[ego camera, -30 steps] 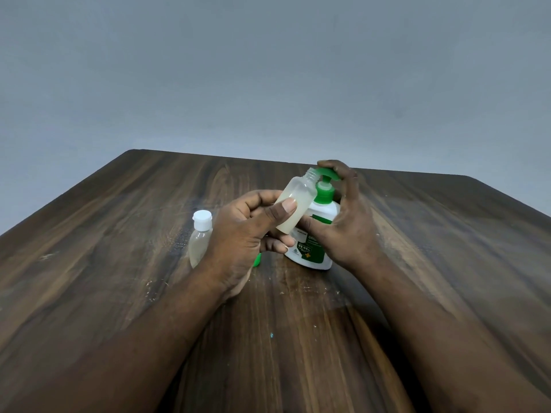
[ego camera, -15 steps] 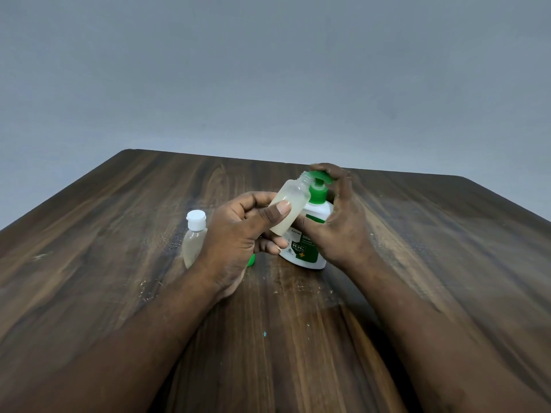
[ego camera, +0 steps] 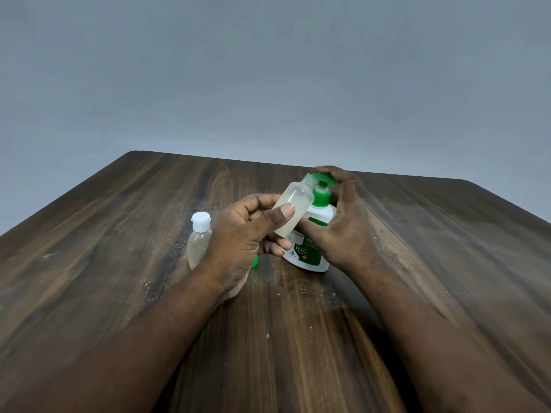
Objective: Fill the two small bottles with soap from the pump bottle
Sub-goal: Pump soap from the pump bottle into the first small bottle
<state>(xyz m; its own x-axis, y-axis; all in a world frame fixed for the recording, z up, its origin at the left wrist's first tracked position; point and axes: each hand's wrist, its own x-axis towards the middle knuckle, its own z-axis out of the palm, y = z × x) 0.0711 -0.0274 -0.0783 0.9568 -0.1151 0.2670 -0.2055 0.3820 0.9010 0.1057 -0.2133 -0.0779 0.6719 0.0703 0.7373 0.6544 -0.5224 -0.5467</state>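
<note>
My left hand (ego camera: 241, 234) grips an uncapped small translucent bottle (ego camera: 293, 208), tilted so that its open neck sits under the nozzle of the green pump head (ego camera: 323, 180). The white pump bottle (ego camera: 313, 236) with a green label stands on the wooden table (ego camera: 119, 234). My right hand (ego camera: 343, 222) wraps round its right side, fingers curled over the pump head. A second small bottle (ego camera: 198, 242) with a white cap stands upright left of my left hand, with pale soap inside. A green cap (ego camera: 254, 262) peeks out below my left hand.
The table's far edge runs just behind the pump bottle, with a plain grey wall beyond. Small pale specks and a blue fleck (ego camera: 267, 335) lie on the wood near me.
Both hands and the bottles sit nearly as before. The pump head dipped slightly half a second ago and stands a little higher now.
</note>
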